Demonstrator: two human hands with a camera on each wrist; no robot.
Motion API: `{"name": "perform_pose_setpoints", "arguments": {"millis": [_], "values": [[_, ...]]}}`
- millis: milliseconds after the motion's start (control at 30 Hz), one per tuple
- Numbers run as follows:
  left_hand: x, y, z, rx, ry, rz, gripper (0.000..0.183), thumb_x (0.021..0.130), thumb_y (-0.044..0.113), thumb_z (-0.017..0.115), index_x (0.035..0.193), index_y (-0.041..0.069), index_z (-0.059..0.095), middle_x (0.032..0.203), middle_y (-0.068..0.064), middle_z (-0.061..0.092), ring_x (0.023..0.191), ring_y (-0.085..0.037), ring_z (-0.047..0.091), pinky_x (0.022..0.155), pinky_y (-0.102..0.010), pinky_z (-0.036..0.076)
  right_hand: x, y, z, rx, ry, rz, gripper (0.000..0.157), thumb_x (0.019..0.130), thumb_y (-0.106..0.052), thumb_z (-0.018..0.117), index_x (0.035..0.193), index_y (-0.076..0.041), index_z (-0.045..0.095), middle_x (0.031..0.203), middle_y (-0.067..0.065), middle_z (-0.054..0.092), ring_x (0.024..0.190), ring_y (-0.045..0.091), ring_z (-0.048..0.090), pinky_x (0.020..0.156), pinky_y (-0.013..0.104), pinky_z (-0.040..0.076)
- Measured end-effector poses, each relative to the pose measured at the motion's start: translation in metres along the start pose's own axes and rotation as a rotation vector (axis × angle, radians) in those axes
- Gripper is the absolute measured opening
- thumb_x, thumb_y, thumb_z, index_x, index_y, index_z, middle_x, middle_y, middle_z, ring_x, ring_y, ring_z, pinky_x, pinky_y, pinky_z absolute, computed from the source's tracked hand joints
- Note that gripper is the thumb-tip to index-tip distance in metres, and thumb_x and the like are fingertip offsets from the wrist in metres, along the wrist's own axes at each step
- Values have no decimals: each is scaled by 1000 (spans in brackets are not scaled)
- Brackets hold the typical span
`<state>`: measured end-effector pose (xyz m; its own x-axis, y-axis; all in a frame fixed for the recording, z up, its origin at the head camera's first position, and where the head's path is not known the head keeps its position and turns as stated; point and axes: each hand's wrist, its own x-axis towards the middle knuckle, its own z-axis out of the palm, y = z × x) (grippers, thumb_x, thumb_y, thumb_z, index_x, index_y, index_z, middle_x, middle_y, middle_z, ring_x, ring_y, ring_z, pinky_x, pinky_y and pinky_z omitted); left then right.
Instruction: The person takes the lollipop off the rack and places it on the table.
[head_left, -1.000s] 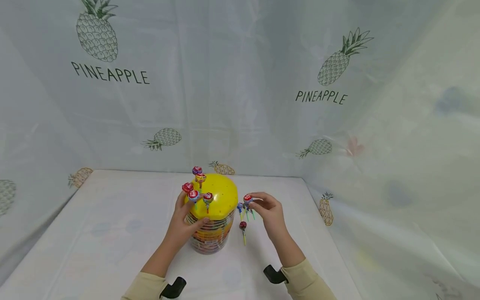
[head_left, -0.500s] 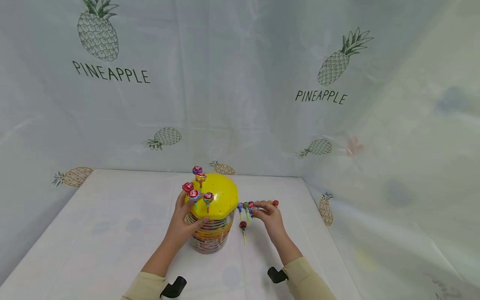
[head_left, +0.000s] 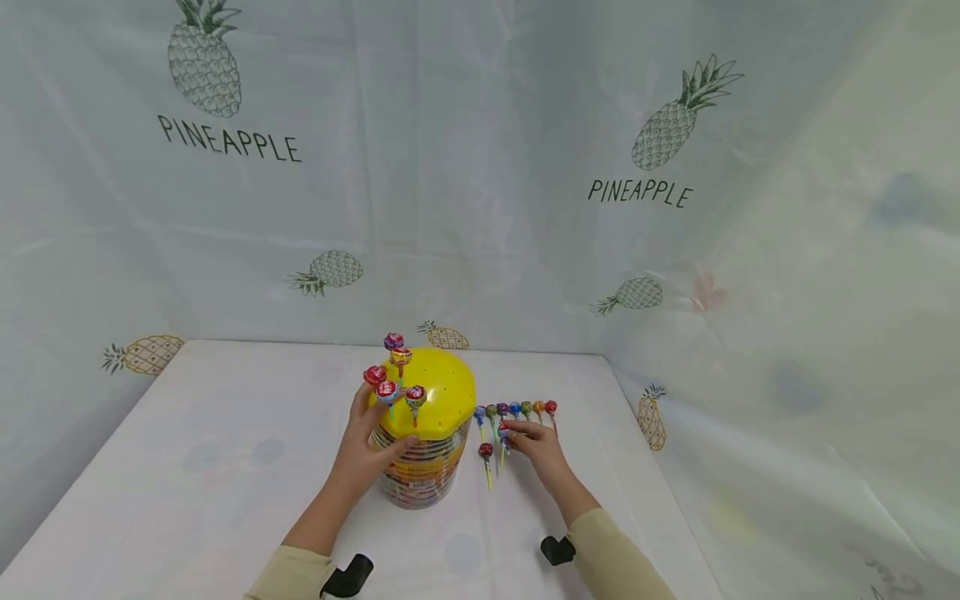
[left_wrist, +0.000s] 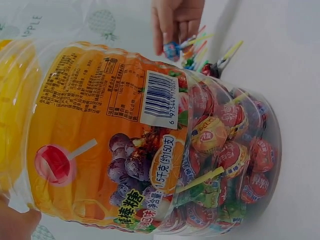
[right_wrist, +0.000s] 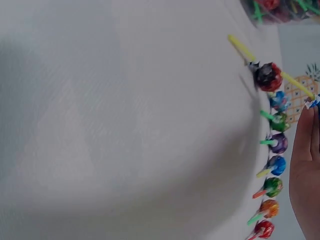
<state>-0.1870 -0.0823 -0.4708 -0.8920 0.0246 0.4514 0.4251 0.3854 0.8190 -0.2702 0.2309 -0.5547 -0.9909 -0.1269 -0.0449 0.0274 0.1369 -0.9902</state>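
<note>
In the head view, my left hand (head_left: 365, 450) grips a clear plastic jar (head_left: 420, 483) by its upper part, thumb on the near side. The jar's yellow lid (head_left: 446, 387) bears several wrapped lollipops (head_left: 416, 395) standing up, mostly on its left. In the left wrist view the jar's orange label (left_wrist: 90, 130) shows, with wrapped lollipops inside below it. My right hand (head_left: 542, 450) pinches a blue-and-red wrapped lollipop (head_left: 504, 431) by its head, its yellow stick pointing down. It is just in front of a row of lollipops, right of the jar.
The row of lollipops (head_left: 527, 407) lies on the white table (head_left: 247, 500), heads away from me. A dark red lollipop (head_left: 486, 450) lies nearer, between the jar and my right hand. A curtain printed with pineapples (head_left: 480, 208) hangs behind the table.
My right hand has come down and towards me with the lollipop, first over the row, now in front of it, uncovering the row's heads. My left hand has stayed on the jar.
</note>
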Motion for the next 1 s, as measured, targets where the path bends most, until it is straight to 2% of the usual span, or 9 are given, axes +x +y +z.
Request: {"name": "perform_pose_setpoints", "arguments": {"millis": [200,433,600,767,1000], "values": [[-1,2,0,-5,3,7,62,83,18,77,139,13,52,155,-10,18,139,-42,23,101,-68,31,3,6,-3,3,-24,39,28,96,-8,59,119,5,65,112,15,67,92,20,66,86,34,56],[-5,4,2,-4,2,-12,62,83,19,77,139,14,52,156,-10,17,140,-43,22,101,-69,29,7,16,-5,-134,-7,94,32,87,-13,74,116,-2,69,107,8,68,88,16,63,79,29,55],[-4,2,0,-5,5,-2,61,82,17,78,138,15,53,156,-11,18,139,-44,22,101,-70,30,13,26,-3,-147,-18,137,31,83,-7,76,114,-4,70,104,8,70,84,17,66,78,30,56],[0,-3,-2,-11,-2,-1,60,83,18,78,138,15,54,156,-10,17,140,-43,22,101,-69,30,18,30,1,-186,-33,135,25,86,-4,72,111,-3,71,101,8,70,85,17,67,76,31,56],[6,-8,-5,-13,-15,-4,59,84,20,77,138,14,54,156,-9,17,140,-42,22,102,-68,30,23,30,7,-305,-30,111,22,88,-8,72,109,-3,71,93,4,69,74,17,61,63,28,53]]}}
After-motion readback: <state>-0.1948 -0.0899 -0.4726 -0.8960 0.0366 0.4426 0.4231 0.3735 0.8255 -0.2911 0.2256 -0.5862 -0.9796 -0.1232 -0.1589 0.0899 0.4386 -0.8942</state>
